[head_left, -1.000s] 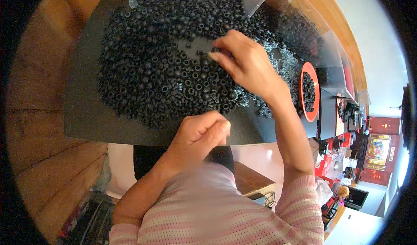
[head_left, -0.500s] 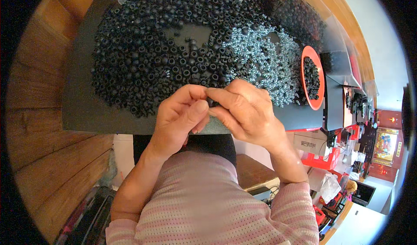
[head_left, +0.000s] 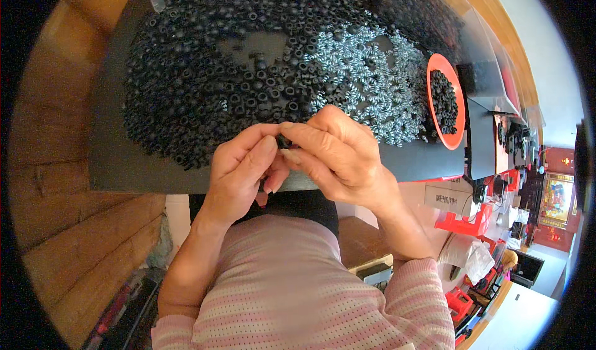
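Observation:
My left hand [head_left: 239, 167] and my right hand [head_left: 341, 154] meet in front of me at the near edge of a dark table mat [head_left: 155, 179]. Thumb and fingertips of both are pinched around a small black plastic part [head_left: 284, 142], mostly hidden by the fingers. Just beyond my hands spreads a wide heap of small black hollow plastic parts [head_left: 198, 83], many showing a round hole. To its right lies a pile of small silver coil springs [head_left: 385, 95].
An orange dish [head_left: 454, 140] holding black parts stands at the right, tilted in this view. Behind it is a clear plastic bin [head_left: 487, 58]. Wooden boards [head_left: 62, 170] border the left side. A cardboard box [head_left: 444, 198] and red plastic things stand farther right, below table height.
Both hands appear a little further left, still pinched together on the small black part. The whole view has shifted slightly; the heaps look the same.

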`<state>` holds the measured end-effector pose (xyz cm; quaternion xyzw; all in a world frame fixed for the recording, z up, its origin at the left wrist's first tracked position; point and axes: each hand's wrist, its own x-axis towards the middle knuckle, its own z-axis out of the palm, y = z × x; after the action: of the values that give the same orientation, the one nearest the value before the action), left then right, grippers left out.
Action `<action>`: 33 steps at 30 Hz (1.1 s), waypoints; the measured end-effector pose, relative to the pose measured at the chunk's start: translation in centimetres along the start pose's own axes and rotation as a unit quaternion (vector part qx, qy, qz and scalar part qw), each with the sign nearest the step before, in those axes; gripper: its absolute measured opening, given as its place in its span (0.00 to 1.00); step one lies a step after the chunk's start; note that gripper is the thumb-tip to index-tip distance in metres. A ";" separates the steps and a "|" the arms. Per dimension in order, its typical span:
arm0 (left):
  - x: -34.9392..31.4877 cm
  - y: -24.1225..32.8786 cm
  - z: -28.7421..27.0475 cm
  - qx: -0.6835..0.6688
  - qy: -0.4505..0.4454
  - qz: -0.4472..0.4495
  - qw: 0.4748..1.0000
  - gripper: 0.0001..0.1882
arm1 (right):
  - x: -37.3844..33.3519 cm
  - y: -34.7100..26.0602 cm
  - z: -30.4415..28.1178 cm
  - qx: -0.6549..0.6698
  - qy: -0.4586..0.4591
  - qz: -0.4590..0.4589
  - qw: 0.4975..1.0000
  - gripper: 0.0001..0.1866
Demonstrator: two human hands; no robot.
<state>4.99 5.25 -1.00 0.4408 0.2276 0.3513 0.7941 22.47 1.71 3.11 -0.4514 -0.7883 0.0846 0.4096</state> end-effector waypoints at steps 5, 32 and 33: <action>0.1 0.6 0.1 0.023 -0.016 -0.025 0.999 0.15 | -0.1 -0.2 -0.2 0.011 0.010 0.013 1.000 0.18; -0.1 0.1 0.0 0.033 -0.063 0.045 0.996 0.11 | 2.9 15.8 -11.5 -0.342 -0.162 0.219 0.899 0.13; -0.1 0.2 0.1 0.041 -0.065 0.048 0.996 0.11 | 3.4 15.6 -11.4 -0.324 -0.187 0.246 0.894 0.13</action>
<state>4.89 5.20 -0.78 0.5055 0.1686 0.3498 0.7705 39.85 10.65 4.61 -0.7148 -0.6974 0.0051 0.0518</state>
